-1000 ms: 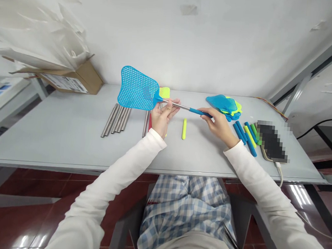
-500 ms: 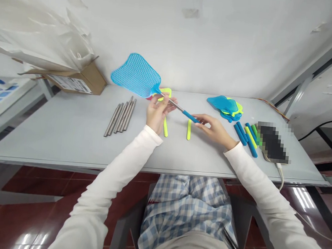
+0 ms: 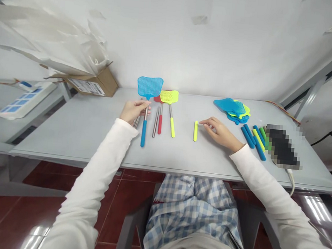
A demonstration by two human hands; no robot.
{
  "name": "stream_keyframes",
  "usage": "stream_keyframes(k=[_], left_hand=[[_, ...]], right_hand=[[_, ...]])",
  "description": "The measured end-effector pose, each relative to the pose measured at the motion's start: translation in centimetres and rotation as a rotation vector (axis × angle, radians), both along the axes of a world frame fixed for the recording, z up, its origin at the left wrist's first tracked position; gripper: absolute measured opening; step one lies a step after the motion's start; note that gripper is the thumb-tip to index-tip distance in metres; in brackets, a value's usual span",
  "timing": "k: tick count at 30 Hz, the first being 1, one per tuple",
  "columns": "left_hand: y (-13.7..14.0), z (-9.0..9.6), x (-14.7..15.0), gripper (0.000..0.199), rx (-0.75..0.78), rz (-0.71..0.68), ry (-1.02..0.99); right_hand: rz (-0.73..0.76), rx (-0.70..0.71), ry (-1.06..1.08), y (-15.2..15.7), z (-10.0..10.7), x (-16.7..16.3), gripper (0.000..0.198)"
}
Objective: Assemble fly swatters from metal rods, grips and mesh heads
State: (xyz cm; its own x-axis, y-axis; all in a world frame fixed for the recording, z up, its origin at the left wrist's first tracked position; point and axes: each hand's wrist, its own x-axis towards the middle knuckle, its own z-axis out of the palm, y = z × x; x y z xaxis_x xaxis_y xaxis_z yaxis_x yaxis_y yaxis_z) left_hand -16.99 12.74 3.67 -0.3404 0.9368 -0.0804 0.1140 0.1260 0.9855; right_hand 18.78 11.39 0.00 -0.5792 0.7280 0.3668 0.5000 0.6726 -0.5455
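The left hand [image 3: 132, 111] has its grip closed around the metal shaft of the blue fly swatter [image 3: 147, 107], which lies on the worktop [image 3: 75, 132], head toward the wall, blue handle toward the person. Just right of the swatter lie a bare metal rod [image 3: 155, 122], a red-handled swatter [image 3: 160, 118] and a yellow swatter [image 3: 170, 109]. Further right, the right hand [image 3: 220, 131] rests with a loose, released grip, fingertips touching a loose yellow handle sleeve [image 3: 195, 130]. The cardboard box [image 3: 95, 85] label is unreadable.

Blue fly swatter [image 3: 147, 99] with mesh head, steel shaft and blue grip, lying lengthwise on the table, head toward the wall; loose yellow-green grip sleeve [image 3: 195, 130] lying well to its right.
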Motion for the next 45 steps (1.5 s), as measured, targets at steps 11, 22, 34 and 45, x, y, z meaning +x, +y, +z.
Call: stream_keyframes(k=[11, 22, 34, 45], left_hand=[[4.2, -3.7, -1.1, 0.021, -0.171, 0.095, 0.577], [4.1, -2.3, 0.3, 0.030, -0.221, -0.030, 1.013], [-0.8, -1.0, 3.5, 0.036, -0.239, -0.254, 1.226], [1.1, -1.1, 4.0, 0.040, -0.415, -0.276, 1.375]], right_hand=[[0.008, 0.069, -0.045, 0.8, -1.2, 0.6, 0.029], [0.005, 0.121, -0.122, 0.8, -1.2, 0.9, 0.031], [-0.900, 0.095, -0.289, 7.7, 0.9, 4.2, 0.038], [-1.042, 0.029, -0.281, 11.7, -1.7, 4.4, 0.059]])
